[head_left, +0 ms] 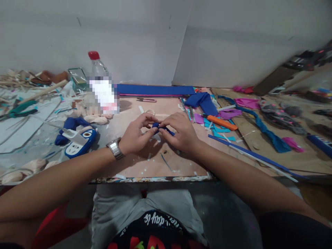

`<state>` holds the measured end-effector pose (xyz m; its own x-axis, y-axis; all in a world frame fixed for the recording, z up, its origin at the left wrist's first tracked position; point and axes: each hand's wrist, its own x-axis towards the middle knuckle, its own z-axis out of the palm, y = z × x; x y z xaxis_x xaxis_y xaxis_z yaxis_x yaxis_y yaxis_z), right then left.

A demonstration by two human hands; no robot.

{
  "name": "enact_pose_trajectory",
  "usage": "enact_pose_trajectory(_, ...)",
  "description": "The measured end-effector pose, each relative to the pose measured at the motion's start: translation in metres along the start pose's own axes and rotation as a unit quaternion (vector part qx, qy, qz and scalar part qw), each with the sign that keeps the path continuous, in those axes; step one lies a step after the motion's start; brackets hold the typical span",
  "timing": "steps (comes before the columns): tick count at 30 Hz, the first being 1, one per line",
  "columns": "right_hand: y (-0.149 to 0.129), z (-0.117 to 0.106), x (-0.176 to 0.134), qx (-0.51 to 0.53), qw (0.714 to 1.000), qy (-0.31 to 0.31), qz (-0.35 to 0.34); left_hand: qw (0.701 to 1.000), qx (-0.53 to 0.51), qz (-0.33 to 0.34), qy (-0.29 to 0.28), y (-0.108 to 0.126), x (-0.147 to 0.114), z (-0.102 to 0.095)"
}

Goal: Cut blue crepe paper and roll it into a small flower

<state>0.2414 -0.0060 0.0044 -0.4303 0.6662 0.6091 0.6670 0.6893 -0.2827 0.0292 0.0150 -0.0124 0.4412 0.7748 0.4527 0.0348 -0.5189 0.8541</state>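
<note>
Both hands meet over the wooden work board [135, 162]. A small dark blue piece of rolled material [155, 125] is pinched between the fingertips, with a blue tail [169, 131] running under the right fingers. My left hand [138, 133], a metal watch [115, 148] on its wrist, is closed on the roll's left side. My right hand [180, 131] is closed on its right side and the tail. Part of the piece is hidden by the fingers. Behind the hands lies a pale ring [149, 112], and farther back are small thread snips [146, 100].
Blue strips [155, 90] lie along the wall. To the left stand a bottle [97, 64], a bright phone screen [103, 95], a blue-and-white power strip [83, 141] and green pliers [23, 109]. On the right are an orange cutter [222, 122], fabric scraps [229, 113] and cardboard [249, 138].
</note>
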Motion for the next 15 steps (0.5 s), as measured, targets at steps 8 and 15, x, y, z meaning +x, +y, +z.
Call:
enact_pose_trajectory(8,-0.0002,0.0003,-0.0005,0.016,1.000,0.011,0.001,1.000,0.017,0.006,-0.011,0.0007,-0.0010,-0.0006)
enact_pose_trajectory(15,0.0024,0.0033,-0.0014,0.038,0.999,0.017,0.010,1.000,0.021,0.005,-0.011,-0.0025,-0.0020,0.0005)
